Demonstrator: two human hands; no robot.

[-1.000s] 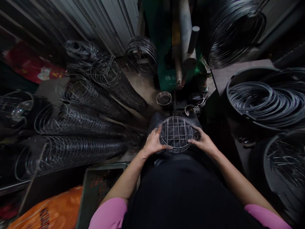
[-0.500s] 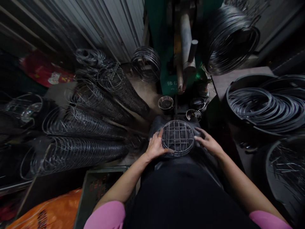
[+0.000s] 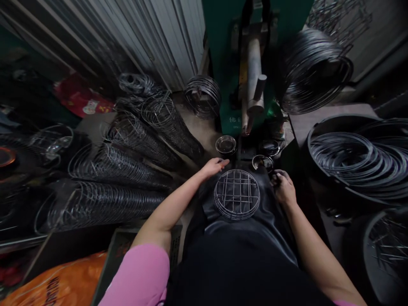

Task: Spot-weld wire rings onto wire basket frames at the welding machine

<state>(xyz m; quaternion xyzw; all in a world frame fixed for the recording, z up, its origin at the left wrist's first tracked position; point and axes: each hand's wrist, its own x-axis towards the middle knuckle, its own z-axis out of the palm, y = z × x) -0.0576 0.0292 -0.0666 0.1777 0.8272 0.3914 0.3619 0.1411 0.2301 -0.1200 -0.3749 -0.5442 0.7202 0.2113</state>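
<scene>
A round wire grate (image 3: 237,194), with crossed bars inside a stack of rings, lies on the dark apron over my lap. Neither hand touches it. My left hand (image 3: 216,166) is above its upper left edge, just below a small round dish (image 3: 225,145), fingers stretched to the right and seemingly holding nothing. To the right of the grate, my right hand (image 3: 284,187) has its fingers curled together; anything between them is too dark to see. A second small dish (image 3: 262,162) with dark contents is close to those fingers.
A green machine (image 3: 229,123) with a metal arm (image 3: 254,76) stands ahead. Stacks of wire rings (image 3: 105,204) lie on the left. At right are a tub (image 3: 314,165) of wire rings, a bin (image 3: 369,250) of short rods and a hanging wire coil (image 3: 306,72).
Both hands have come off the grate, which now lies alone on the lap. My left hand has moved up toward the dish; my right hand has curled its fingers beside the other dish.
</scene>
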